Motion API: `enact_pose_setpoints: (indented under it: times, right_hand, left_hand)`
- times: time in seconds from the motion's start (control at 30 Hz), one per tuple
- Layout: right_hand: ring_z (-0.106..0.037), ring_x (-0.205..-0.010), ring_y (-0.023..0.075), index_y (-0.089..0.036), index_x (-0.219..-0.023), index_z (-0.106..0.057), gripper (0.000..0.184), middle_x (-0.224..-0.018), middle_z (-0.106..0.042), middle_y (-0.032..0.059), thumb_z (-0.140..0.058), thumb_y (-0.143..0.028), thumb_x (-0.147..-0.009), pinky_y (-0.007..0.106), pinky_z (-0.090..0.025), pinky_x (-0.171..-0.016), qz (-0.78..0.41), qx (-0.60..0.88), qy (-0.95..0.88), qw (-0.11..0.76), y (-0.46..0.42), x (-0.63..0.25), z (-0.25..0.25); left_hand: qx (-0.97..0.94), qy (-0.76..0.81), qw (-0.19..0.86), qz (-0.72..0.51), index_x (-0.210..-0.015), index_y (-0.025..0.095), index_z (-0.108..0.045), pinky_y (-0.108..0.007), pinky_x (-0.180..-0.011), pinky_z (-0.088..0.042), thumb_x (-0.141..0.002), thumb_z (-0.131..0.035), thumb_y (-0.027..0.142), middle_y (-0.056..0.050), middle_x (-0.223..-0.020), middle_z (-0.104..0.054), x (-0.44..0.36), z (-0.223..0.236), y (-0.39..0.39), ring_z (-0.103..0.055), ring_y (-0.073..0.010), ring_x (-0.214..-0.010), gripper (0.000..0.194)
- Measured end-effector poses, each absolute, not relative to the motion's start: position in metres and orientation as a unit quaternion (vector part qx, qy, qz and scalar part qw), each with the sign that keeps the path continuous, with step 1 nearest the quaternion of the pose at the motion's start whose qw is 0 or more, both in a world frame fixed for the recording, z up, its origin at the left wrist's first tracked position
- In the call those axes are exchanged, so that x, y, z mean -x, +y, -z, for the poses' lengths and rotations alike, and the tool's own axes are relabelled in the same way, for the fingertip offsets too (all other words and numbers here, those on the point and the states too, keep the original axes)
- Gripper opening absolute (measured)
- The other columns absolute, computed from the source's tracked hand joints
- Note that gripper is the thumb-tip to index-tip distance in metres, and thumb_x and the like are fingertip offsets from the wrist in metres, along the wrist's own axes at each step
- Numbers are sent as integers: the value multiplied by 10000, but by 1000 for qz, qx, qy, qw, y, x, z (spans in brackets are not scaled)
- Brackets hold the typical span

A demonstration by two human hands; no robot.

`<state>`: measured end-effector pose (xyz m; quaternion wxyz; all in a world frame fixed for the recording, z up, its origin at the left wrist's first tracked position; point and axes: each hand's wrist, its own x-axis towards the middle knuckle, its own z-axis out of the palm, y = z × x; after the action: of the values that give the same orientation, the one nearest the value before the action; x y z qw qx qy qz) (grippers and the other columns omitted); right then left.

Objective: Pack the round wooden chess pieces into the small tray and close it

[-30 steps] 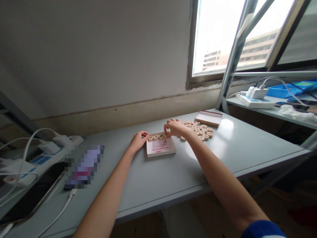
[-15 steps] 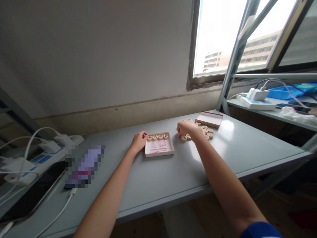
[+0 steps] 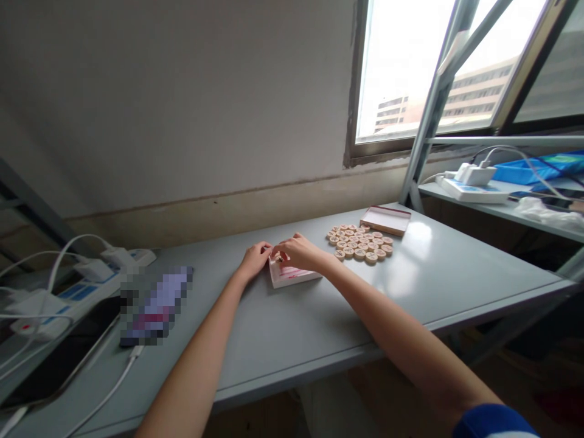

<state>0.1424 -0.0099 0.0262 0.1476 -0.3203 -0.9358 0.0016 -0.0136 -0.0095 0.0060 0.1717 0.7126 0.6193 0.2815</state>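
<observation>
A shallow white box [image 3: 294,277] with red print lies on the grey table [image 3: 292,328]. My left hand [image 3: 253,260] rests against the box's left edge, fingers curled on its corner. My right hand [image 3: 298,252] reaches over the box's far left part, fingers pinched on a round wooden piece that is mostly hidden. The row of pieces in the box is covered by my right hand. A cluster of several round wooden game pieces [image 3: 359,242] lies on the table to the right of the box.
The box lid [image 3: 385,219] lies behind the cluster. Power strips with chargers and white cables [image 3: 68,286] sit at the left beside a blurred-out object [image 3: 155,304]. A metal shelf [image 3: 497,204] with chargers stands at the right, under a window.
My right hand went from the box to the piece cluster, then came back over the box's left side. My left hand stayed at the box's left edge.
</observation>
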Motion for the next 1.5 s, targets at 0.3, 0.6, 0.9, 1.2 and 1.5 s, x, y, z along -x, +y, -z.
enact_pose_setpoints:
  times: [0.3, 0.6, 0.9, 1.2, 1.5]
  right_hand:
    - [-589, -785, 163, -242, -847, -636, 202, -806, -662, -9, -689, -311, -665, 266, -328, -714, 4, 502, -864, 26, -8, -203, -70]
    - [-594, -761, 210, -242, -815, -684, 233, -804, -656, 43, -700, -192, -588, 284, -401, -624, -55, 595, -791, -131, -7, -220, -75]
    - [-599, -759, 222, -193, -839, -683, 270, -815, -656, 76, -727, -243, -577, 295, -410, -650, -7, 602, -789, -123, -6, -222, -73]
    - [-589, -775, 156, -239, -908, -636, 208, -836, -661, 4, -615, -326, -720, 231, -361, -670, -12, 411, -908, 78, -8, -176, -58]
    - [-593, -787, 179, -184, -940, -568, 162, -856, -651, 53, -550, -200, -780, 243, -342, -647, 37, 379, -919, 105, -6, -157, -30]
  left_hand:
    - [-722, 603, 259, -219, -1112, 156, -471, -274, -714, -441, -706, -470, 504, -70, -933, -631, 19, -10, -16, -583, -194, -827, 535]
    - [-756, 604, 197, -155, -1111, 159, -451, -308, -821, -434, -676, -525, 419, -106, -1114, -582, 11, -17, -25, -560, -229, -974, 512]
    - [-761, 591, 204, -172, -1118, 145, -456, -323, -849, -425, -683, -502, 408, -113, -1102, -581, 14, -14, -23, -557, -231, -972, 511]
    - [-740, 587, 251, -210, -1222, 143, -383, -332, -908, -394, -610, -604, 501, -141, -1240, -492, 17, -10, -20, -492, -262, -1099, 742]
    - [-764, 568, 242, -188, -1099, 179, -472, -302, -828, -429, -620, -598, 542, -109, -1120, -566, 14, -13, -23, -537, -242, -1009, 614]
